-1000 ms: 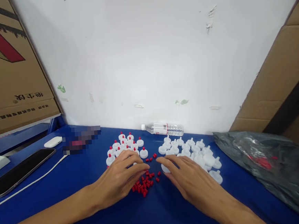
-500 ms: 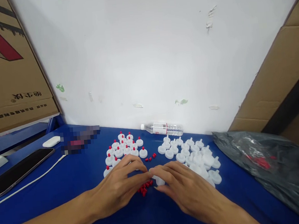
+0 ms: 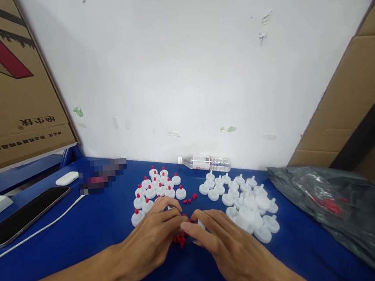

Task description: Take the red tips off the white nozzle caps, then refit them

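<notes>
My left hand and my right hand meet fingertip to fingertip over a heap of small red plugs on the blue table. The right fingers pinch a white cap, mostly hidden. The left fingers are curled in a pinch; what they hold is too small to see. Behind the left hand stands a cluster of white caps with red plugs. Behind the right hand lies a cluster of plain white caps.
A clear water bottle lies against the white wall. At the left are a dark phone with a white cable, a white mouse and a cardboard box. A black plastic bag lies at the right.
Both hands have drawn toward me and closed together over the red plugs. The right hand took a white cap from the plain cluster and brought it to the left fingertips.
</notes>
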The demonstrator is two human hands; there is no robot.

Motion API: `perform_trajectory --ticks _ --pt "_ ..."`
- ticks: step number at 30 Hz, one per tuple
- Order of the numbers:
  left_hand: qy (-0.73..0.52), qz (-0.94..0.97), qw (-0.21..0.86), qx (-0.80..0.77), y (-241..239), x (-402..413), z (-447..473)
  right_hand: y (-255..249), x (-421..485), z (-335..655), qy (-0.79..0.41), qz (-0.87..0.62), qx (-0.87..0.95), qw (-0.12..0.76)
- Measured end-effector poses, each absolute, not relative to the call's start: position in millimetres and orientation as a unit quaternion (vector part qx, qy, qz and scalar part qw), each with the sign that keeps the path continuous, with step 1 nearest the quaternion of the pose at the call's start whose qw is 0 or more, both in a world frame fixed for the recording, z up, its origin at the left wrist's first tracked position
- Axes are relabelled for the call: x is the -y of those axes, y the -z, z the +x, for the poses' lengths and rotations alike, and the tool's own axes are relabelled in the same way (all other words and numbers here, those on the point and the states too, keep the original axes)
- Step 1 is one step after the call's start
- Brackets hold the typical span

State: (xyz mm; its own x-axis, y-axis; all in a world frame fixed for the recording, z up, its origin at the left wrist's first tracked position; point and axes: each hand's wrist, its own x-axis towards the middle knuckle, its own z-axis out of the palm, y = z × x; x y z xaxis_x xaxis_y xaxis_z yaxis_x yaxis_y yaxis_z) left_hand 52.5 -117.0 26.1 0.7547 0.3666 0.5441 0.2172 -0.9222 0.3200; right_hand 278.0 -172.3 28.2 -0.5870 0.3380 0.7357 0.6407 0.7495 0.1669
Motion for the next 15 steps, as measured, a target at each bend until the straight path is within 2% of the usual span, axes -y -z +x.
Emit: perform_trajectory --ticks 9,15 --pt "-0.383 0.895 0.186 -0.135 -34.5 129.8 56.0 -39.2 182.8 271.8 0.301 -0.265 0.849 0.344" --pt "-0.4 0.886 0.174 -0.155 -41.4 128.0 59.5 -40.1 173.2 274.7 0.263 -0.264 0.859 0.35"
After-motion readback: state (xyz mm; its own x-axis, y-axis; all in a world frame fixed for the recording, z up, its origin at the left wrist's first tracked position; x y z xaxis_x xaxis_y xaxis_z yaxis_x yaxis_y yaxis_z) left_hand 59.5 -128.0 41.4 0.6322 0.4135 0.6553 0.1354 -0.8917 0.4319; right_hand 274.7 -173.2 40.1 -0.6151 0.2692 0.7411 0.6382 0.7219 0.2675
